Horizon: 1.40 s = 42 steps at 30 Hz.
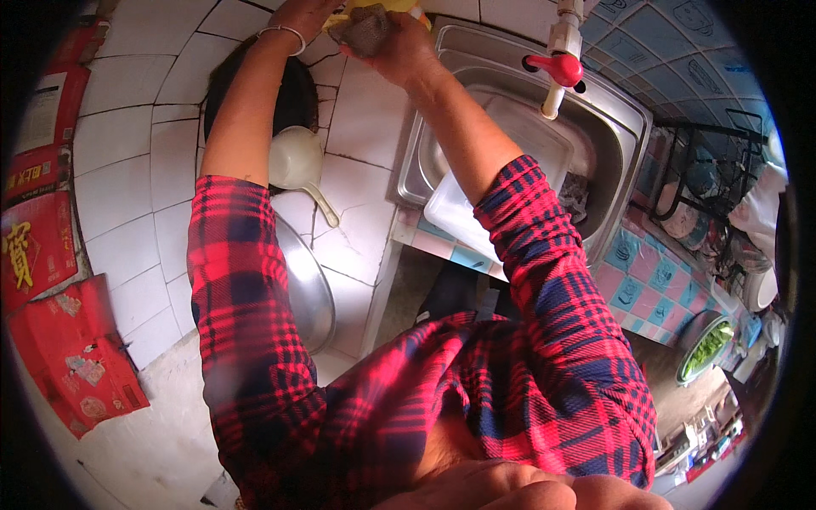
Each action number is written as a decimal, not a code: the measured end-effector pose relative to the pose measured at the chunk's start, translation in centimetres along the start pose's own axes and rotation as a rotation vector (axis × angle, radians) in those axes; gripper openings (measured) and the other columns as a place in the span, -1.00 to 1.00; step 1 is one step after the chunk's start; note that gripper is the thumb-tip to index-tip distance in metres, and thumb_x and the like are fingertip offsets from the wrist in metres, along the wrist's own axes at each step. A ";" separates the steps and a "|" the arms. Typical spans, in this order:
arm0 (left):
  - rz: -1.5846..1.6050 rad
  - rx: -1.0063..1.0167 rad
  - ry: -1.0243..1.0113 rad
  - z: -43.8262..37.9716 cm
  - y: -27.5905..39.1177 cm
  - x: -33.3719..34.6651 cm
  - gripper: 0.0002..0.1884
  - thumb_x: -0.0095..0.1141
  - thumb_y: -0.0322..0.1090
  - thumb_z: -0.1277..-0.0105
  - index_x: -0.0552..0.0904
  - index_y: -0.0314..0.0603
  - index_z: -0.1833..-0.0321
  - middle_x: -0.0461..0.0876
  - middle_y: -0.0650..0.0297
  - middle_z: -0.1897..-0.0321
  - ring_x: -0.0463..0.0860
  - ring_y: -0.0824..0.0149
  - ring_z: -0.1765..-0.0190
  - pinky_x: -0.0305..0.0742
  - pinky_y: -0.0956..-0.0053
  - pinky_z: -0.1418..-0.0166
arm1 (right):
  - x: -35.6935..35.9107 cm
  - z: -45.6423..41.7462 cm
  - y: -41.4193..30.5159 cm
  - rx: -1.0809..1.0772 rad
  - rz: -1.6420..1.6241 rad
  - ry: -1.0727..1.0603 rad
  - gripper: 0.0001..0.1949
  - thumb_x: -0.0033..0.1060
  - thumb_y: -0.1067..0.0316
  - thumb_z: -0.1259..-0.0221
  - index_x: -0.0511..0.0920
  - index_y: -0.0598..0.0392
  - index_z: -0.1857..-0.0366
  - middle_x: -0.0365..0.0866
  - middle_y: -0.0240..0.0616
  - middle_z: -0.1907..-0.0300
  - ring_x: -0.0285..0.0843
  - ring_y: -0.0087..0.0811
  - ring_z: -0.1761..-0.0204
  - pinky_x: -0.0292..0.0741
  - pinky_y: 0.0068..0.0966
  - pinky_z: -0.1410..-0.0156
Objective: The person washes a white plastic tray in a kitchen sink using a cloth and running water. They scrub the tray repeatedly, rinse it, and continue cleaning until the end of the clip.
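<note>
At the top edge, my right hand point(408, 50) grips a grey scrubbing sponge or cloth point(364, 30). A yellow item point(414, 9), perhaps a packet or bottle, shows just behind it, cut off by the frame. Left of the sponge is my left hand point(301, 18), a light bangle on its wrist; its fingers are partly out of frame, so its hold is unclear. Below my left hand, a pale plastic ladle point(297, 159) lies over the rim of a dark round wok or pan point(231, 89), partly hidden by the left forearm.
On the right is a steel sink point(408, 172) with a translucent plastic container point(456, 210) at its edge and a red-handled tap point(564, 69) above. A metal basin point(306, 287) sits by my left sleeve. A black rack point(717, 137) and bowl of greens point(707, 347) stand far right.
</note>
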<state>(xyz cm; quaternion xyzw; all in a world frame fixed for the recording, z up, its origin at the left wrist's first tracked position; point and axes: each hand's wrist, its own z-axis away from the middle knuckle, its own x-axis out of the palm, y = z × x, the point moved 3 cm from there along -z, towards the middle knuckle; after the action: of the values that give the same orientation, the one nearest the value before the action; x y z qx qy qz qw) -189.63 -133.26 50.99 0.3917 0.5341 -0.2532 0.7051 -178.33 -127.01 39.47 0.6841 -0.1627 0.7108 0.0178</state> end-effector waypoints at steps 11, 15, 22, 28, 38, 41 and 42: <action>0.001 0.066 0.165 0.1 -1.5 1.5 -0.47 -0.03 -0.07 -0.51 0.29 0.08 -0.49 0.64 -0.08 -0.12 0.64 -0.03 -0.14 0.52 0.19 -0.19 | -0.4 0.4 0.4 0.063 -0.086 -0.040 -0.52 -0.41 0.09 -0.51 0.25 0.06 -0.38 0.39 -0.05 -0.34 0.41 0.08 -0.31 0.42 0.20 -0.30; -0.177 0.080 0.261 -0.9 -1.5 1.6 -0.44 0.05 -0.18 -0.46 0.29 0.04 -0.49 0.56 -0.10 -0.21 0.59 -0.05 -0.18 0.50 0.18 -0.24 | -1.3 3.0 -1.5 0.047 -0.027 -0.048 -0.52 -0.35 0.09 -0.50 0.26 0.05 -0.39 0.40 -0.06 -0.33 0.41 0.05 -0.32 0.39 0.22 -0.34; -0.168 0.117 0.821 4.3 -1.1 2.6 -0.62 0.03 -0.10 -0.46 0.55 -0.15 -0.20 0.60 0.02 0.00 0.57 -0.06 -0.02 0.49 0.22 -0.08 | -9.7 16.0 -6.0 0.113 0.242 0.317 -0.51 -0.31 0.23 -0.44 0.30 0.33 -0.32 0.47 0.04 -0.26 0.44 -0.06 -0.31 0.33 -0.03 -0.47; 0.392 -0.109 -0.145 12.3 8.6 25.2 -0.31 -0.02 0.20 -0.44 0.46 -0.27 -0.38 0.56 -0.05 -0.26 0.52 0.00 -0.32 0.37 0.24 -0.40 | -21.5 25.5 -5.4 0.154 1.039 0.582 -0.85 0.12 0.42 -0.25 0.68 0.20 0.29 0.68 -0.16 0.16 0.63 -0.29 0.15 0.54 -0.34 0.04; 1.399 -0.768 -0.780 12.8 9.6 36.8 -0.31 -0.08 0.18 -0.50 0.35 -0.36 -0.37 0.62 0.00 -0.07 0.68 0.13 -0.06 0.75 0.20 0.05 | -22.5 26.8 -3.2 -0.240 2.263 0.026 -0.50 -0.01 0.17 -0.32 0.46 0.23 -0.26 0.36 0.04 -0.39 0.42 0.00 -0.26 0.25 -0.14 -0.46; 1.428 -0.750 -0.579 14.6 12.3 37.8 -0.26 -0.01 0.22 -0.46 0.32 -0.28 -0.44 0.52 0.01 -0.24 0.62 0.12 -0.19 0.61 0.15 -0.21 | -23.7 24.5 -4.9 -0.063 2.213 0.432 -0.48 -0.13 0.10 -0.39 0.46 0.34 -0.22 0.35 0.17 -0.37 0.24 0.08 -0.42 0.17 -0.13 -0.52; 1.592 -0.776 -0.555 15.1 12.5 38.6 -0.30 0.00 0.23 -0.45 0.37 -0.23 -0.39 0.54 0.03 -0.22 0.61 0.14 -0.20 0.56 0.17 -0.26 | -23.9 24.8 -3.1 -0.045 2.260 0.199 -0.47 -0.15 0.09 -0.40 0.44 0.35 -0.23 0.31 0.18 -0.40 0.17 0.09 -0.46 0.15 -0.14 -0.53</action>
<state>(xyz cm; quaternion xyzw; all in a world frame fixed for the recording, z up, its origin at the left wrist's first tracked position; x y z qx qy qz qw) -159.90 -136.25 19.66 0.3050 -0.0330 0.4171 0.8555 -152.03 -125.70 17.05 0.0855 -0.6977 0.3678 -0.6087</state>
